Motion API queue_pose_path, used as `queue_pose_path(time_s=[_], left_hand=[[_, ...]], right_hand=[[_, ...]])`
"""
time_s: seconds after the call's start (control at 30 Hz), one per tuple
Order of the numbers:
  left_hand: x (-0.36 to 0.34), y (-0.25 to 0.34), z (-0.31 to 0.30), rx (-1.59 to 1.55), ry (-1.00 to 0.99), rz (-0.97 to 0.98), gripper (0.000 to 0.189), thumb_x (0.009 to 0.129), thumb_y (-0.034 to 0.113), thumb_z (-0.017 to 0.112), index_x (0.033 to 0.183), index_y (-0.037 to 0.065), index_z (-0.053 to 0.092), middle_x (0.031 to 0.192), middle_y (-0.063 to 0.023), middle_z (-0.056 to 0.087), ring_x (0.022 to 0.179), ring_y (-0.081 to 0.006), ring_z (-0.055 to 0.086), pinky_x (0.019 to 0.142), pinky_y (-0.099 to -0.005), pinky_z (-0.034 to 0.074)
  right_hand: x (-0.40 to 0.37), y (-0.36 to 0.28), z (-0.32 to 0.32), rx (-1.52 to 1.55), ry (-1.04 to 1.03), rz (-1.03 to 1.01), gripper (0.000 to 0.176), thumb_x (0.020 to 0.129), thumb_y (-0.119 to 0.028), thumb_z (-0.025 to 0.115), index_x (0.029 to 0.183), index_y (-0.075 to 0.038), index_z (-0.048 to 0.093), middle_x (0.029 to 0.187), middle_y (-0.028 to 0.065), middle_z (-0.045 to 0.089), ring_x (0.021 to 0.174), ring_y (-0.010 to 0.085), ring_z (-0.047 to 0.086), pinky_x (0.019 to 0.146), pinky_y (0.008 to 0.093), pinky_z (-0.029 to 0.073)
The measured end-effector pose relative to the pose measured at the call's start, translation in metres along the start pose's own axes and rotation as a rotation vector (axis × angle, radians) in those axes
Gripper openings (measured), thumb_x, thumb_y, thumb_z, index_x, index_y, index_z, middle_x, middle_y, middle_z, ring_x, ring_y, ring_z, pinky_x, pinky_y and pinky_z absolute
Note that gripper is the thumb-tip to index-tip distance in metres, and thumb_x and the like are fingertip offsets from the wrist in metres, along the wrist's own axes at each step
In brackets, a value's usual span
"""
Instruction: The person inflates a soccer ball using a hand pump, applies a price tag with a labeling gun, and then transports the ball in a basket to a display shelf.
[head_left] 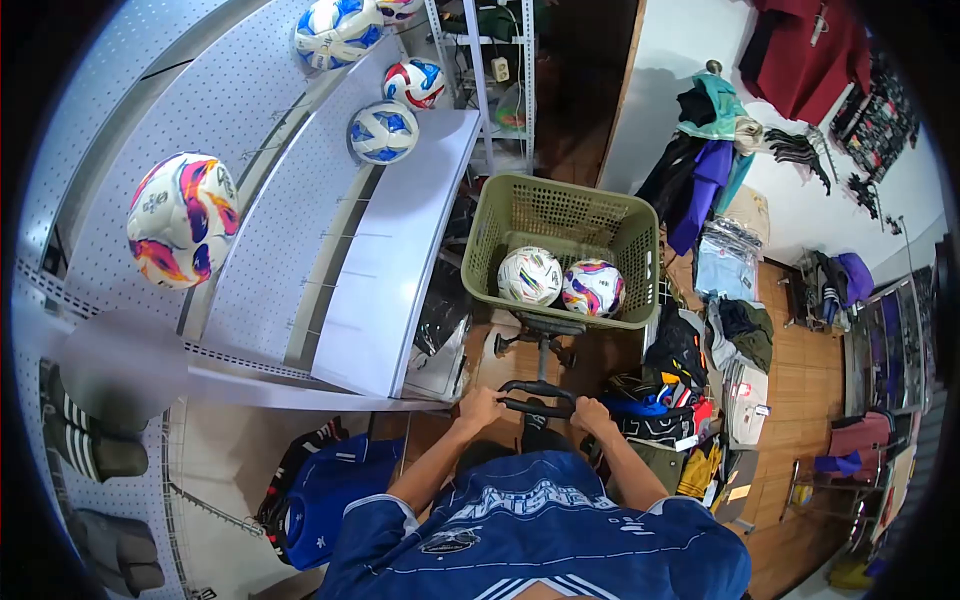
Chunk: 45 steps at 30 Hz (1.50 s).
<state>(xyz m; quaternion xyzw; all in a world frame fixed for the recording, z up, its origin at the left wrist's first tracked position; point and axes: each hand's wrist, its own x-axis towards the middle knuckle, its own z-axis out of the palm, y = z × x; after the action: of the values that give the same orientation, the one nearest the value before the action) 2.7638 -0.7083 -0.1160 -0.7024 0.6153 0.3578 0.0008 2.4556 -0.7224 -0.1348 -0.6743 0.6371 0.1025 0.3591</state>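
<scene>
Both of my hands grip a black loop-shaped cart handle point(538, 408) in front of my body. My left hand point(482, 409) is closed round its left side, and my right hand point(592, 414) is closed round the right side. Beyond the handle stands an olive-green plastic basket point(560, 190) with perforated walls. Two soccer balls lie side by side at its near end: a mostly white ball point(529, 275) on the left and a white, pink and purple ball point(593, 287) on the right. Part of the handle's stem shows below the basket.
On the left, a white shelf unit point(400, 260) holds several soccer balls, including a blue-and-white ball point(384, 132). Folded clothes and bags point(675, 400) are piled along the right. Slide sandals point(105, 440) hang at lower left. Wooden floor point(800, 400) extends right of the piles.
</scene>
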Motion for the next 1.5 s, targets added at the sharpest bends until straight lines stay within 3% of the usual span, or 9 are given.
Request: queue_pose_path(time_s=[0.17, 0.4, 0.5, 0.67, 0.73, 0.83, 1.1, 1.4, 1.5], left_hand=[[0.032, 0.019, -0.029, 0.018, -0.145, -0.01, 0.034, 0.093, 0.04, 0.074, 0.123, 0.026, 0.081, 0.111, -0.0186, 0.079, 0.105, -0.0415, 0.074, 0.092, -0.0497, 0.06], [0.133, 0.035, -0.08, -0.184, -0.066, 0.149, 0.045, 0.096, 0.035, 0.075, 0.133, 0.008, 0.074, 0.112, -0.0209, 0.078, 0.103, -0.0307, 0.077, 0.09, -0.0394, 0.06], [0.191, 0.059, -0.104, -0.644, 0.116, 0.327, 0.046, 0.096, 0.03, 0.075, 0.129, -0.001, 0.071, 0.106, -0.022, 0.079, 0.106, -0.0335, 0.077, 0.087, -0.0419, 0.059], [0.315, 0.054, -0.113, -0.61, 0.132, 0.067, 0.066, 0.094, 0.032, 0.077, 0.143, -0.009, 0.059, 0.129, -0.031, 0.071, 0.121, -0.0367, 0.071, 0.099, -0.0418, 0.055], [0.363, 0.036, -0.094, -0.485, 0.102, -0.126, 0.075, 0.093, 0.038, 0.078, 0.148, -0.008, 0.055, 0.14, -0.033, 0.064, 0.131, -0.0405, 0.065, 0.108, -0.0446, 0.051], [0.41, 0.002, -0.064, -0.653, -0.045, -0.237, 0.097, 0.092, 0.05, 0.076, 0.162, -0.004, 0.036, 0.155, -0.032, 0.052, 0.145, -0.0445, 0.05, 0.12, -0.0458, 0.041], [0.429, -0.001, -0.05, -0.765, 0.005, -0.524, 0.096, 0.095, 0.062, 0.061, 0.17, 0.011, 0.029, 0.167, -0.025, 0.04, 0.153, -0.0432, 0.04, 0.125, -0.0491, 0.032], [0.415, 0.041, -0.071, -0.885, 0.2, -0.571, 0.084, 0.094, 0.052, 0.056, 0.163, 0.007, 0.037, 0.155, -0.0316, 0.051, 0.144, -0.0468, 0.05, 0.118, -0.0501, 0.04], [0.395, 0.07, -0.103, -0.9, 0.332, -0.434, 0.08, 0.094, 0.046, 0.057, 0.16, 0.003, 0.041, 0.151, -0.0339, 0.054, 0.143, -0.0472, 0.051, 0.119, -0.0489, 0.039]], right_hand=[[0.058, 0.012, -0.059, -0.033, -0.194, -0.066, 0.056, 0.088, -0.041, 0.075, 0.125, 0.001, 0.074, 0.109, 0.024, 0.078, 0.104, 0.044, 0.075, 0.094, 0.0471, 0.06], [0.18, -0.01, -0.119, 0.815, 0.408, -0.172, 0.032, 0.098, -0.014, 0.075, 0.123, 0.005, 0.071, 0.098, 0.013, 0.079, 0.091, 0.016, 0.074, 0.083, 0.0315, 0.058], [0.253, -0.022, -0.126, 0.922, 0.357, -0.111, 0.044, 0.095, -0.024, 0.076, 0.129, 0.004, 0.069, 0.107, 0.018, 0.08, 0.097, 0.0219, 0.076, 0.086, 0.0354, 0.058], [0.374, -0.034, -0.096, 0.755, 0.21, 0.071, 0.064, 0.098, -0.042, 0.074, 0.143, 0.003, 0.06, 0.108, 0.0119, 0.075, 0.09, 0.0207, 0.069, 0.079, 0.0353, 0.058], [0.364, -0.066, -0.117, 1.044, 0.028, 0.289, 0.075, 0.1, -0.05, 0.069, 0.156, -0.005, 0.048, 0.148, 0.016, 0.059, 0.123, 0.0288, 0.063, 0.091, 0.046, 0.059], [0.373, -0.079, -0.111, 1.306, -0.098, 0.38, 0.089, 0.104, -0.065, 0.055, 0.169, -0.013, 0.023, 0.175, 0.012, 0.024, 0.16, 0.0408, 0.022, 0.119, 0.0686, 0.033], [0.417, -0.058, -0.08, 1.318, -0.09, 0.543, 0.073, 0.107, -0.065, 0.043, 0.168, -0.028, 0.026, 0.17, 0.0132, 0.033, 0.15, 0.0484, 0.036, 0.108, 0.0743, 0.042], [0.429, -0.052, -0.106, 1.272, -0.02, 0.415, 0.069, 0.104, -0.061, 0.053, 0.147, -0.009, 0.039, 0.151, 0.0211, 0.049, 0.133, 0.0412, 0.054, 0.088, 0.0653, 0.059], [0.405, -0.063, -0.145, 1.316, 0.039, 0.303, 0.064, 0.105, -0.057, 0.054, 0.145, -0.01, 0.036, 0.155, 0.0227, 0.045, 0.14, 0.0474, 0.048, 0.099, 0.0748, 0.049]])
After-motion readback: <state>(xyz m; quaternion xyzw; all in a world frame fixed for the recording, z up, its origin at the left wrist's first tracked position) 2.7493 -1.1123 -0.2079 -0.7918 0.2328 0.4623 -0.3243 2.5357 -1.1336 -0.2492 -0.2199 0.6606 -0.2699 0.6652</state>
